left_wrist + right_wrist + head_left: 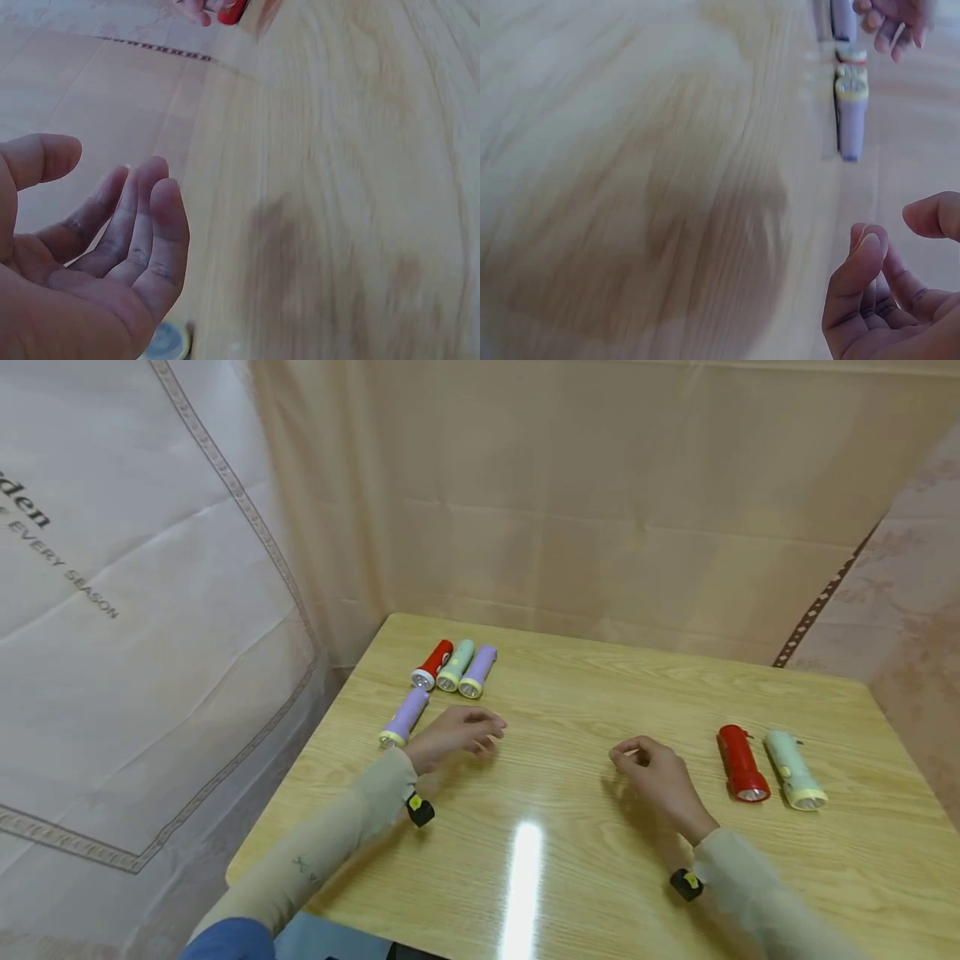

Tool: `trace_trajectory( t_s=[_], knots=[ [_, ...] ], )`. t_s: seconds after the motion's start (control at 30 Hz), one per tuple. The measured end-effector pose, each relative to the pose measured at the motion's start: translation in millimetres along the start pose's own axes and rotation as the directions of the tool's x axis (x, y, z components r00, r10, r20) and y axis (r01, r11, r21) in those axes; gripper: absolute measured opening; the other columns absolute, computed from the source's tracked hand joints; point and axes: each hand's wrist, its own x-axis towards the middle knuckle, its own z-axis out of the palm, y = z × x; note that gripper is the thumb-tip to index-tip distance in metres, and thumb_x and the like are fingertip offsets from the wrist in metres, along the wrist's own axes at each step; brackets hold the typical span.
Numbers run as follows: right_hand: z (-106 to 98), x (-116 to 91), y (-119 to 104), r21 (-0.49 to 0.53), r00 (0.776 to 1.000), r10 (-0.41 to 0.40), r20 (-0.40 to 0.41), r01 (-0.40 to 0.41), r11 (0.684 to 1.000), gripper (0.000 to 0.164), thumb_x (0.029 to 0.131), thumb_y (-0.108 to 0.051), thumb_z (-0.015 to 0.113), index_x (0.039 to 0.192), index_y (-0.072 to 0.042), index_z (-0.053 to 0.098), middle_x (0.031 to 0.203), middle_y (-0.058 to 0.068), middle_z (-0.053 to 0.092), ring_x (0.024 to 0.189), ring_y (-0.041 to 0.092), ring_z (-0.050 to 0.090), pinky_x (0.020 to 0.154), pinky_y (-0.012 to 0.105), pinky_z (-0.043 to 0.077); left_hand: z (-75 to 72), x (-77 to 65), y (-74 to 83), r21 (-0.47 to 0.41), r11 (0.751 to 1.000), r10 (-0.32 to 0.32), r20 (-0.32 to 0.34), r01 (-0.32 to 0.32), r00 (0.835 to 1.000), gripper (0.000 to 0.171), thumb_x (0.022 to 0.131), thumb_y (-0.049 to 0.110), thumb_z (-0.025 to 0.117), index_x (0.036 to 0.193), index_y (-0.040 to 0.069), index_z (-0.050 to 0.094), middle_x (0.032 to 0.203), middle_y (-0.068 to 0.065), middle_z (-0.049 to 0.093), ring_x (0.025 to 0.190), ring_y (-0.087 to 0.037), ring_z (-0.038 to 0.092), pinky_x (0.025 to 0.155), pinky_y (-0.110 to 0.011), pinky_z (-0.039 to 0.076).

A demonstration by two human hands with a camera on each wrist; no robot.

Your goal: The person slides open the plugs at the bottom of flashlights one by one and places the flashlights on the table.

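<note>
My left hand [456, 733] hovers above the table with its fingers loosely bent and nothing in them. Beside its wrist lies a purple flashlight [406, 716] with a yellow rim. Behind it, a red flashlight [432, 664] with a white head, a mint green flashlight [457, 665] and another purple flashlight [478, 671] lie side by side, lenses toward me. Over the table's middle right, my right hand [658, 777] is relaxed and holds nothing; thumb and fingertips stand apart in the right wrist view. To its right lie an all-red flashlight [741, 763] and a second mint green flashlight [795, 770].
The flashlights lie on a light wood-grain table [570, 693]. A beige cloth [585, 502] hangs behind its far edge, and a pale printed cloth [150, 610] hangs on the left. A lamp's bright reflection [522, 885] shows near the front edge.
</note>
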Motion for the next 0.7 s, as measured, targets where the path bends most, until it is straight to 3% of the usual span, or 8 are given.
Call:
trace_trajectory(
  t_s=[0.13,0.4,0.7],
  knots=[
    [19,5,-11,0.036,0.998,-0.020,0.060,0.018,0.999,0.041,0.104,-0.041,0.062,0.122,-0.005,0.065,0.095,0.014,0.069,0.073,0.026,0.065,0.063,0.036,0.059,-12.6,-8.5,4.0,0.027,0.999,0.018,-0.013,-0.017,1.000,0.034,0.105,0.024,0.063,0.129,0.000,0.065,0.127,-0.023,0.065,0.115,-0.046,0.062,0.097,-0.055,0.055],
    [54,18,-24,0.082,0.989,-0.053,0.141,0.042,0.996,0.032,0.104,-0.036,0.063,0.116,-0.006,0.067,0.090,0.011,0.071,0.070,0.025,0.063,0.060,0.033,0.056,-41.2,-18.4,7.6,0.102,0.994,0.046,-0.061,-0.039,0.997,0.042,0.105,0.027,0.063,0.134,-0.004,0.061,0.124,-0.020,0.065,0.113,-0.044,0.064,0.095,-0.051,0.056],
    [97,31,-46,0.128,0.971,-0.091,0.221,0.064,0.990,0.025,0.104,-0.030,0.064,0.110,-0.007,0.070,0.085,0.009,0.073,0.060,0.023,0.063,0.052,0.032,0.053,-76.7,-39.5,2.7,0.090,0.996,-0.009,-0.200,0.028,0.980,0.038,0.107,0.024,0.060,0.134,-0.003,0.061,0.126,-0.020,0.065,0.109,-0.035,0.065,0.099,-0.058,0.052]
  ],
)
